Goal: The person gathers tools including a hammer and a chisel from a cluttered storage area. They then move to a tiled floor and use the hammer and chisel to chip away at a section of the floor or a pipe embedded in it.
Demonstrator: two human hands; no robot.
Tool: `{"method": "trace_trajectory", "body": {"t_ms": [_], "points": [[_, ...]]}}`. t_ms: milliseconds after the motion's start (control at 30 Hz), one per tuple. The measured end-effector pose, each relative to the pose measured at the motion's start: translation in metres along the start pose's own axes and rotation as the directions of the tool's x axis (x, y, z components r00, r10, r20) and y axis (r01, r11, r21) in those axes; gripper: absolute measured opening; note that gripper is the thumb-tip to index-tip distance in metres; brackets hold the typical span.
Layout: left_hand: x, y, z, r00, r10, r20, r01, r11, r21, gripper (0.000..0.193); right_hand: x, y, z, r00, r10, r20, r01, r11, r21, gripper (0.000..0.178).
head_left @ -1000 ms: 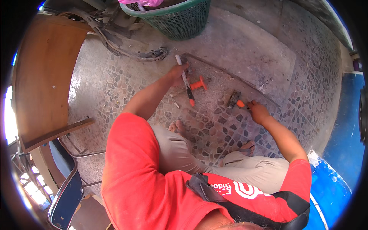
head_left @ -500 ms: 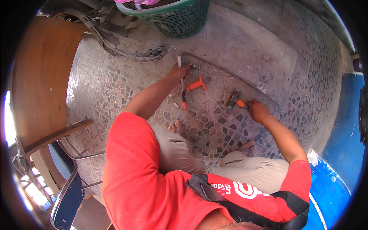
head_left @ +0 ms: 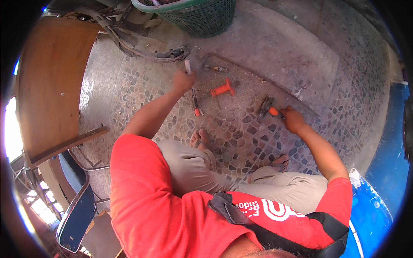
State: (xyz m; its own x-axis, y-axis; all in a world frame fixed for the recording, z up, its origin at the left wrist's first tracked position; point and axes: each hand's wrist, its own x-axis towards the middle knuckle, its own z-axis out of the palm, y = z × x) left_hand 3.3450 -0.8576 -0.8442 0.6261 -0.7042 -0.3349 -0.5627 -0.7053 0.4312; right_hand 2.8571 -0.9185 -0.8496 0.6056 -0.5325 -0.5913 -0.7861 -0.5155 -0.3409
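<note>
Plainly, the left hand [head_left: 184,81] grips a white-ended rod [head_left: 187,66] and the right hand [head_left: 294,119] a hammer [head_left: 266,105] (orange-collared).

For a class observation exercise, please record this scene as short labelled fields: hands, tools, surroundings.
Left hand: closed around a rod, white at its upper end, red at its lower
Right hand: closed on the handle of a hammer
Between the hands: orange-guarded chisel, lying on the pebble-patterned floor
Far side: green mesh basket
</note>
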Motion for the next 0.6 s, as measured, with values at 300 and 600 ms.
{"method": "trace_trajectory", "body": {"t_ms": [300,600], "points": [[0.002,-0.003,-0.053,0.984,0.020,0.174,-0.093,0.902,0.422,0.064,-0.004,0.004,0.000,1.000,-0.014,-0.018,0.014,0.999,0.029,0.046],[0.007,0.016,-0.007,0.878,0.331,0.347,-0.430,0.863,0.264,0.048,-0.013,0.002,-0.012,0.996,0.084,0.034,-0.081,0.993,-0.080,0.045]]}}
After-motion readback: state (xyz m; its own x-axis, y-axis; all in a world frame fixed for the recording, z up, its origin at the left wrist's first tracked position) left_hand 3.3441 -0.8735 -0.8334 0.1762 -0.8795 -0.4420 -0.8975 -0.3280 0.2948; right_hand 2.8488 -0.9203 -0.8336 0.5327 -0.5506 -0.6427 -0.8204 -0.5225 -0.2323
